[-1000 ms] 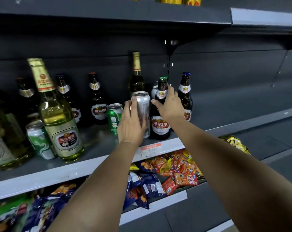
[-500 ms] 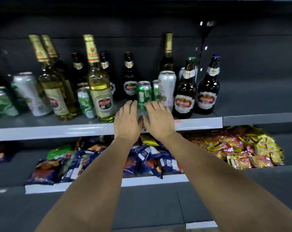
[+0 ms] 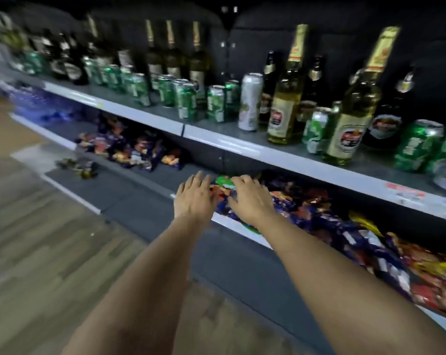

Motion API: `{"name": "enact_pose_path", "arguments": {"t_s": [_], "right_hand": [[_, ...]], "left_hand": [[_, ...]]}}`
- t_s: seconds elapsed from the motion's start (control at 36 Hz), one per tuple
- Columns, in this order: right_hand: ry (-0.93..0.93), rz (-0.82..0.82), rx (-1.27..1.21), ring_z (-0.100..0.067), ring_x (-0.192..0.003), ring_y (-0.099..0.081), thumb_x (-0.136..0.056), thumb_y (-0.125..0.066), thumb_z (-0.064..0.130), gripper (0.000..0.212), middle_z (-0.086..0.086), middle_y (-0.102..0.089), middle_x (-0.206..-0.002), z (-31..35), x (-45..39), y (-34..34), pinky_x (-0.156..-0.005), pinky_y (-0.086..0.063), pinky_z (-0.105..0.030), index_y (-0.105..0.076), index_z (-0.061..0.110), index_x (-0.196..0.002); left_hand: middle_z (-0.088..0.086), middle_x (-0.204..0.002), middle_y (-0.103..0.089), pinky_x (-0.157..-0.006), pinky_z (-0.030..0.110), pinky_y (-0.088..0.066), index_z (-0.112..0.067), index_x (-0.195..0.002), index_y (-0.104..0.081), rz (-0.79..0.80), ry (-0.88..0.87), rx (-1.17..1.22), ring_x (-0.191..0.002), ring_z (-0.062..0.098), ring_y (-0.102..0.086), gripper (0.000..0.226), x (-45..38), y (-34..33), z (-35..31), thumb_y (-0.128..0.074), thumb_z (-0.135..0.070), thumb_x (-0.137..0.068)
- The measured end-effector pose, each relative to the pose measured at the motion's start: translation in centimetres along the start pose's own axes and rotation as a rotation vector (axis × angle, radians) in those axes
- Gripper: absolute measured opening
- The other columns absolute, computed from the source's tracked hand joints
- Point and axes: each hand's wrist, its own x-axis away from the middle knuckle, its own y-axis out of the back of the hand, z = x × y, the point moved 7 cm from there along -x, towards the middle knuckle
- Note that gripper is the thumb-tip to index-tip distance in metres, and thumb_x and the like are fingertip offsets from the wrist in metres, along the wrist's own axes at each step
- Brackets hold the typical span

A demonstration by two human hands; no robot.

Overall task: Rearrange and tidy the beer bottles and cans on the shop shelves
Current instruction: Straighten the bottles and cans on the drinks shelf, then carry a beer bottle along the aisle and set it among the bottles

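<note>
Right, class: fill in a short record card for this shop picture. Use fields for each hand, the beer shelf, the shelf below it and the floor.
left hand: left hand open, holding nothing, in front of the lower shelf's edge
right hand: right hand open, fingers loosely bent, holding nothing, over the snack packets
beer shelf: grey metal beer shelf with tall silver can, clear gold-foil-necked bottle of pale beer, green cans and dark bottles
lower shelf: colourful foil snack packets
floor: wood-pattern floor
image: motion-blurred

Two bare hands; one tall silver can; two clear-glass, gold-foiled bottles of pale beer; other counts blurred.
</note>
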Motion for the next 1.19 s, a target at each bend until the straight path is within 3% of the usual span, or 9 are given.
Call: {"name": "enact_pose_path", "arguments": {"t_s": [0.31, 0.61, 0.78, 1.19], "right_hand": [[0.288, 0.23, -0.025, -0.03, -0.13, -0.041, -0.098, -0.048, 0.036, 0.049, -0.007, -0.039, -0.144, 24.8, -3.6, -9.4, -0.103, -0.033, -0.041, -0.037, 0.017, -0.142], [0.472, 0.338, -0.009, -0.03, -0.128, -0.041, -0.097, -0.048, 0.037, 0.051, -0.009, -0.04, -0.141, 40.7, -8.1, -15.5, -0.101, -0.035, -0.041, -0.036, 0.017, -0.143], [0.539, 0.364, 0.0, -0.03, -0.127, -0.041, -0.098, -0.046, 0.036, 0.051, -0.009, -0.039, -0.141, 46.4, -13.7, -18.3, -0.099, -0.037, -0.042, -0.034, 0.016, -0.144], [0.552, 0.344, -0.01, -0.03, -0.128, -0.042, -0.098, -0.047, 0.033, 0.051, -0.01, -0.041, -0.141, 59.2, -34.9, -21.9, -0.095, -0.04, -0.041, -0.033, 0.015, -0.143]], "left_hand": [[0.005, -0.157, -0.026, -0.115, 0.035, -0.018, -0.013, -0.148, -0.03, 0.038, 0.306, -0.08, -0.144, 0.02, -0.022, 0.057, 6.2, 3.5, 25.3, -0.039, -0.041, -0.099], [0.005, -0.15, -0.037, -0.11, 0.033, -0.024, -0.012, -0.141, -0.04, 0.025, 0.512, -0.133, -0.139, 0.021, -0.031, 0.051, 9.2, 5.3, 41.4, -0.038, -0.042, -0.099], [0.006, -0.146, -0.041, -0.107, 0.035, -0.027, -0.012, -0.136, -0.043, 0.038, 0.582, -0.159, -0.135, 0.023, -0.035, 0.047, 6.4, 5.3, 49.0, -0.037, -0.042, -0.099], [0.012, -0.132, -0.051, -0.1, 0.036, -0.035, -0.007, -0.12, -0.051, 0.015, 0.633, -0.135, -0.125, 0.028, -0.044, 0.04, -9.6, 7.2, 67.0, -0.039, -0.04, -0.099]]}}
